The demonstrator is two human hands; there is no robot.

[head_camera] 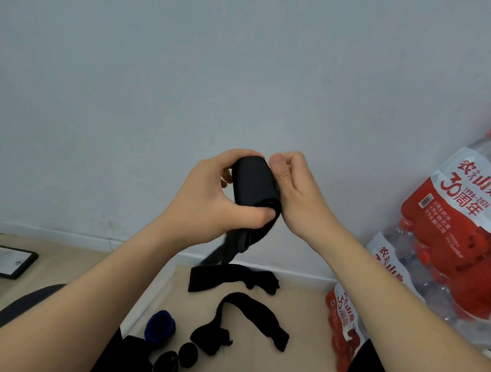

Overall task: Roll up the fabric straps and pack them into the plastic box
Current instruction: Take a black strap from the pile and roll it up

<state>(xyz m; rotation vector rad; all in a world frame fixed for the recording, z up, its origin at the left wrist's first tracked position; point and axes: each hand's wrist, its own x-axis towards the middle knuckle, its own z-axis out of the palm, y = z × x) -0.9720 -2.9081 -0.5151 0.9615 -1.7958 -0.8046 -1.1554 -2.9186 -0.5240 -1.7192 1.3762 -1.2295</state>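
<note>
Two bare hands held a black strap (254, 183) up in front of a pale wall (188, 69), above the floor. Most of the strap was wound into a thick roll, and its loose tail hung down below the hands. The left hand (212, 195) had its fingers curled round the roll's left side, with the thumb pressed across its lower end. The right hand (298, 194) had its fingers bunched together and pinched the roll's right edge against the thumb.

On the beige floor (303, 302) below, a second black strap (228, 277) lay unrolled close to the foot of the wall. A third black strap (246, 319) lay bent in an arch just nearer the person. Toward the floor's near edge sat a blue roll (160, 325) and, beside it, two small black rolls (187, 354). Packs of water bottles (449, 239) with red labels were stacked along the floor's right edge.
</note>
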